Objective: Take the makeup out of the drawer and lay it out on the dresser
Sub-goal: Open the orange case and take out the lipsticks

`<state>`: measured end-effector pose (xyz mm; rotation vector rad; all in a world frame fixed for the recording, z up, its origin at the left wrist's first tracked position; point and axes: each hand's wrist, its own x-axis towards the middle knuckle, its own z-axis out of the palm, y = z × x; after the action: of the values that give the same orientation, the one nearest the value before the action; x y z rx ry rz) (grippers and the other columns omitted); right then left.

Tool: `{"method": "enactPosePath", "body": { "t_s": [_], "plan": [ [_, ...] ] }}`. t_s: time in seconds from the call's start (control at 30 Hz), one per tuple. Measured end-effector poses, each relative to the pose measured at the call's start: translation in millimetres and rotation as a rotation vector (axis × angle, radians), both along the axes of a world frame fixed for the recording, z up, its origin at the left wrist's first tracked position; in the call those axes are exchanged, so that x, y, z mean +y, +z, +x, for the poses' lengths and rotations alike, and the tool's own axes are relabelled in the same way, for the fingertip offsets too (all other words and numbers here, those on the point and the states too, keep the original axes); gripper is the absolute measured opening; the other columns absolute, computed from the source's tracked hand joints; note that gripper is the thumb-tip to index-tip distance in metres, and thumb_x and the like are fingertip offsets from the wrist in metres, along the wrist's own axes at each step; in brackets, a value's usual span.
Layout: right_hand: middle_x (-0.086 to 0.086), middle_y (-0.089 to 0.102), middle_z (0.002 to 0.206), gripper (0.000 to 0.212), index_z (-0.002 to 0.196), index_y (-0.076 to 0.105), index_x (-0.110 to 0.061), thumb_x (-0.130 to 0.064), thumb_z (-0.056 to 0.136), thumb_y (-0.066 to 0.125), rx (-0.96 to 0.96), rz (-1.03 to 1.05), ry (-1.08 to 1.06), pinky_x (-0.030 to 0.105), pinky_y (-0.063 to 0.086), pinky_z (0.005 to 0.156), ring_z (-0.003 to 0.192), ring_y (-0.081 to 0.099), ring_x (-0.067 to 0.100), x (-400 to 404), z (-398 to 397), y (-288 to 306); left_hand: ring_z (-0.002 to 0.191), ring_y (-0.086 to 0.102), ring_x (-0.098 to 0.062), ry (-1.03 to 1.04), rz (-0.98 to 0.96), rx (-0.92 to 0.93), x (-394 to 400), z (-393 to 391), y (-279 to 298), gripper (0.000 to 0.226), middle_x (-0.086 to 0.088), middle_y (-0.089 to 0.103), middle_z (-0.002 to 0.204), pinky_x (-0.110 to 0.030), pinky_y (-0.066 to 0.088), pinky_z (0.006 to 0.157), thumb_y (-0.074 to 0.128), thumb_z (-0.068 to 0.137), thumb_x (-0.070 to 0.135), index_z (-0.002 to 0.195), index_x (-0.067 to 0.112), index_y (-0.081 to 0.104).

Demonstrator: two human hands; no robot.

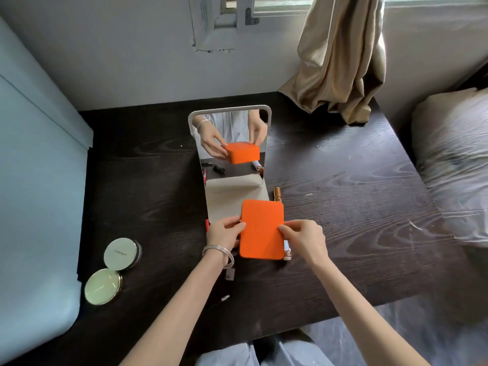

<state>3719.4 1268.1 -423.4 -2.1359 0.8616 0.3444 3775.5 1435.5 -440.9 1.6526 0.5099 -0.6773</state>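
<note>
An orange rectangular case is held just above the dark wooden dresser top, in front of a folding stand mirror. My left hand, with silver bangles on the wrist, grips its left edge. My right hand pinches its right edge. Two round pale green compacts lie at the front left. A gold tube lies beside the mirror's base, and a pale tube with a copper cap peeks out under the case. A red item is partly hidden behind my left hand.
A pale blue cabinet borders the dresser on the left. A beige curtain drapes onto the back right corner. A bed with a grey pillow lies to the right. A small tag hangs below my left wrist.
</note>
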Motion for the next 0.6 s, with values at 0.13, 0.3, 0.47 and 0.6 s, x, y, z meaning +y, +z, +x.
{"method": "enactPosePath", "body": {
  "t_s": [0.13,0.3,0.47,0.6],
  "plan": [
    [-0.007,0.073,0.099,0.021,0.099,0.073,-0.028,-0.037,0.083,0.061,-0.041,-0.011,-0.065,0.036,0.046,0.092,0.102,0.063,0.016,-9.7,2.7,11.0,0.09,0.062,-0.018,-0.072,-0.126,0.015,-11.5,11.3,13.8,0.038,-0.006,0.065,0.106,-0.038,0.054,0.083,0.053,0.087,-0.006,0.123,0.006,0.057],
    [-0.009,0.074,0.092,0.018,0.092,0.074,-0.029,-0.037,0.081,0.062,-0.102,0.018,-0.105,0.041,0.049,0.091,0.097,0.066,0.015,-30.4,12.6,18.8,0.085,0.06,-0.015,-0.085,-0.184,0.041,-33.0,25.5,27.6,0.041,-0.006,0.062,0.103,-0.029,0.052,0.074,0.049,0.086,-0.011,0.124,0.004,0.055],
    [-0.008,0.074,0.09,0.02,0.092,0.074,-0.028,-0.036,0.078,0.061,-0.112,0.048,-0.1,0.044,0.054,0.087,0.092,0.067,0.018,-62.4,32.7,16.8,0.097,0.056,-0.017,-0.121,-0.188,0.035,-65.4,43.0,30.5,0.046,-0.005,0.061,0.107,-0.025,0.049,0.075,0.047,0.085,-0.012,0.128,0.004,0.053],
    [-0.003,0.072,0.074,0.021,0.088,0.075,-0.024,-0.026,0.081,0.056,-0.122,0.082,-0.091,0.044,0.055,0.085,0.078,0.069,0.02,-90.6,56.4,11.9,0.082,0.054,-0.013,-0.13,-0.166,0.01,-99.0,55.3,30.1,0.044,-0.005,0.062,0.097,-0.018,0.045,0.06,0.043,0.084,-0.012,0.118,0.012,0.058]
  ]
}}
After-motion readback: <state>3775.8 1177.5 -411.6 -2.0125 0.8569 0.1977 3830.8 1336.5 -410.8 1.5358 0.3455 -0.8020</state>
